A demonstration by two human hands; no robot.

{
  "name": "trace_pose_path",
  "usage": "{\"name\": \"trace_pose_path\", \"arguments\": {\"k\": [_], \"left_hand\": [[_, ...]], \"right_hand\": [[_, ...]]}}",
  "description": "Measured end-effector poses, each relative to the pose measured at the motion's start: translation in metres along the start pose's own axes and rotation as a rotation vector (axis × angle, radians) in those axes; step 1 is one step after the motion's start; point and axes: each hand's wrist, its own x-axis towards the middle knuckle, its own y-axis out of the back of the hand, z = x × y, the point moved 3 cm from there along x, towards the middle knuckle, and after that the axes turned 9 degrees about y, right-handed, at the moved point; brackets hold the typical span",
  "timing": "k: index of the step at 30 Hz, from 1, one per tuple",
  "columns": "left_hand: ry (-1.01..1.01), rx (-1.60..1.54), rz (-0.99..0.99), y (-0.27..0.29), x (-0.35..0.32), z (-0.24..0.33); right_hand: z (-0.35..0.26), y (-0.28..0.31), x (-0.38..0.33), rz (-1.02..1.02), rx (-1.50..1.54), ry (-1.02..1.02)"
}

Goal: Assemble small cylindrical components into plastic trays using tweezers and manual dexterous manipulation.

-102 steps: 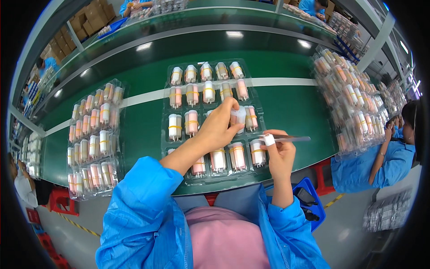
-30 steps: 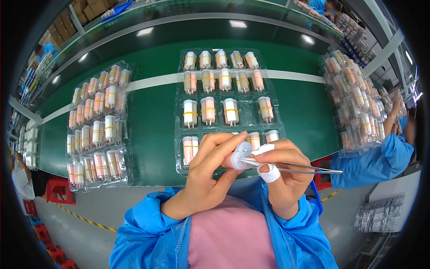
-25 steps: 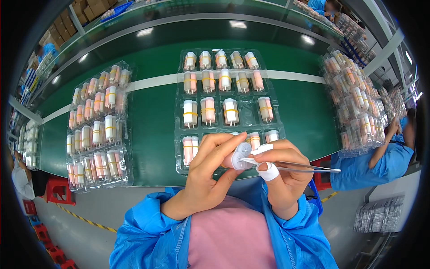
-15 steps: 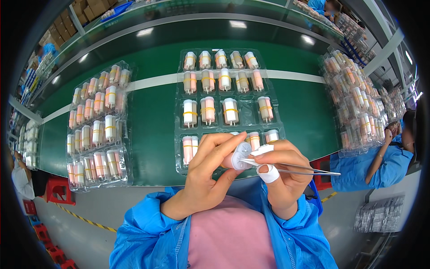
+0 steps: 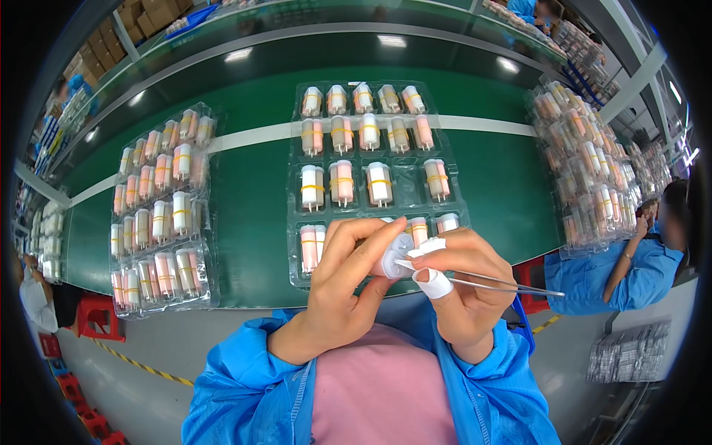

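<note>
One capped cylinder unit (image 5: 395, 257) is gripped between the thumb and fingers of the left hand (image 5: 337, 289), over the near row of one clear tray (image 5: 406, 184). One pair of tweezers (image 5: 535, 291) is pinched in the right hand (image 5: 473, 293), tips at the unit's end face; two right-hand digits carry white wraps (image 5: 434, 284). In the tray, the two far rows hold five banded units (image 5: 379, 185) each, the third four; hands partly hide the nearest.
</note>
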Motion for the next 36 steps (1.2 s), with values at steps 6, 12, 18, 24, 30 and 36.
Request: {"name": "trace_pose_path", "arguments": {"k": [6, 12, 18, 24, 30, 36], "left_hand": [[-0.210, 0.219, 0.031, 0.000, 0.003, 0.000], [0.049, -0.077, -0.013, -0.003, -0.005, -0.005], [0.062, -0.193, -0.057, -0.003, -0.005, -0.005], [0.081, -0.210, -0.065, -0.003, -0.006, -0.004], [0.067, -0.242, -0.066, -0.004, -0.006, -0.003], [0.034, -0.260, -0.119, -0.004, -0.008, -0.003]], "right_hand": [[-0.005, 0.000, 0.009, -0.060, -0.021, -0.028], [0.007, 0.003, 0.005, 0.003, 0.113, -0.017], [0.003, 0.005, -0.006, 0.093, 0.147, -0.048], [0.001, 0.007, -0.009, 0.099, 0.129, -0.037], [-0.001, 0.008, -0.007, 0.107, 0.077, 0.016], [-0.001, 0.009, -0.005, 0.111, 0.080, 0.015]]}}
